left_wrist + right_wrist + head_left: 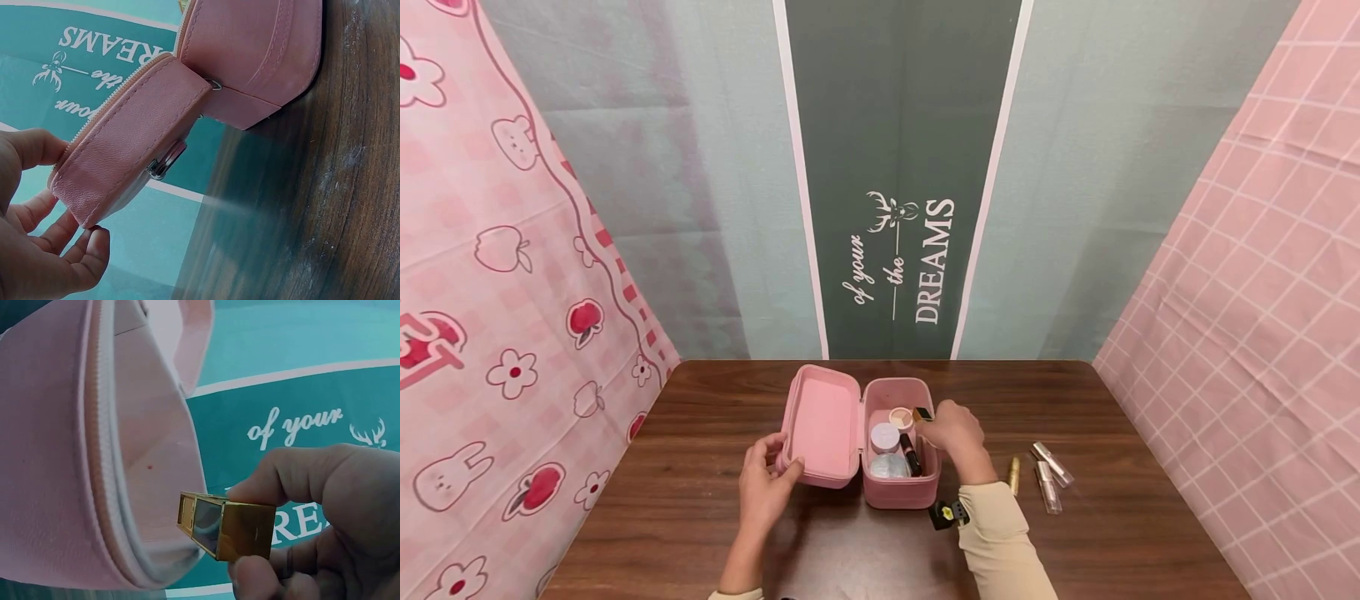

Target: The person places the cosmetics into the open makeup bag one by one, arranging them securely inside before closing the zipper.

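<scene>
A pink zippered makeup case [901, 496] stands on the table with its lid [826, 425] swung out to the left. My left hand [765, 483] grips the lid's near left corner, thumb on the zipper edge and fingers beneath it in the left wrist view [56, 250]. Between thumb and fingers, my right hand [955, 429] pinches a gold, square-sided lipstick [240, 528] at the case's right rim. Inside the case lie a round palette [901, 418], a white round jar [885, 437], a dark tube [911, 455] and a pale, shiny round item [889, 466].
Right of the case, a gold tube [1014, 476] and two clear-and-gold tubes [1048, 487] lie on the brown wooden table [700, 517]. Patterned pink cloths hang at both sides, and a green printed curtain [902, 125] hangs behind.
</scene>
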`<state>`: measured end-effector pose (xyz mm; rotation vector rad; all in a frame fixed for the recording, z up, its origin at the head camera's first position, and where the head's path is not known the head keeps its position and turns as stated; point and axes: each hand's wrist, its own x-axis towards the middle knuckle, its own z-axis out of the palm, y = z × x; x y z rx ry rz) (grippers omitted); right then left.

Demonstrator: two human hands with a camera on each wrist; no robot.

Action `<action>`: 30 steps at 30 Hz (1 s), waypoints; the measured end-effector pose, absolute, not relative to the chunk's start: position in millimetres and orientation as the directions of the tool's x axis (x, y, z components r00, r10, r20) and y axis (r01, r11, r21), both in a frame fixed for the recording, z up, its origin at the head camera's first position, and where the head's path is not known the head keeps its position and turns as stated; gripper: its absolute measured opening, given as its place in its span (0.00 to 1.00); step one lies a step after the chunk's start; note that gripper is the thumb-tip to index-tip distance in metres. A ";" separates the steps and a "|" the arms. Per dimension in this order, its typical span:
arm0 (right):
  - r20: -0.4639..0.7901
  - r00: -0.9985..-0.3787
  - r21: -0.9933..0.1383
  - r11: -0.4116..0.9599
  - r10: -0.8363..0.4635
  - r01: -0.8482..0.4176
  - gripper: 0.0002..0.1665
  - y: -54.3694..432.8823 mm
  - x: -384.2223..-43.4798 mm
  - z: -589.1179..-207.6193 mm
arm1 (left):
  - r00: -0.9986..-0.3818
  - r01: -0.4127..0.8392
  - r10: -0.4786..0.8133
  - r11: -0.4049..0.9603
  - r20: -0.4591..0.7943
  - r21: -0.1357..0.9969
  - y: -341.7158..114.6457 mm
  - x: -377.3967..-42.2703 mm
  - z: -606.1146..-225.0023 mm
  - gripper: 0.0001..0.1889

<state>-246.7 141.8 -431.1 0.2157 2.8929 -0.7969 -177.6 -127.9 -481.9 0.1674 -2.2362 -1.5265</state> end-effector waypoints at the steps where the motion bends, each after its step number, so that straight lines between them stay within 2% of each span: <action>1: -0.166 -0.981 -0.492 0.854 0.100 0.170 0.18 140.6 -247.4 -431.4 | -0.902 0.136 -0.332 0.388 0.275 0.911 -128.2 -177.7 -482.0 0.21; 14: -0.164 -0.982 -0.450 0.879 0.093 0.159 0.17 132.1 -260.1 -435.2 | -0.908 0.131 -0.327 0.370 0.261 0.920 -129.9 -178.3 -482.3 0.22; 25: -0.189 -0.976 -0.429 0.884 0.112 0.185 0.25 129.2 -261.2 -434.2 | -0.903 0.151 -0.326 0.367 0.279 0.918 -129.5 -178.4 -482.2 0.21; 30: -0.203 -0.973 -0.418 0.888 0.114 0.191 0.22 129.0 -259.1 -432.0 | -0.905 0.148 -0.329 0.354 0.271 0.924 -129.7 -178.2 -482.3 0.21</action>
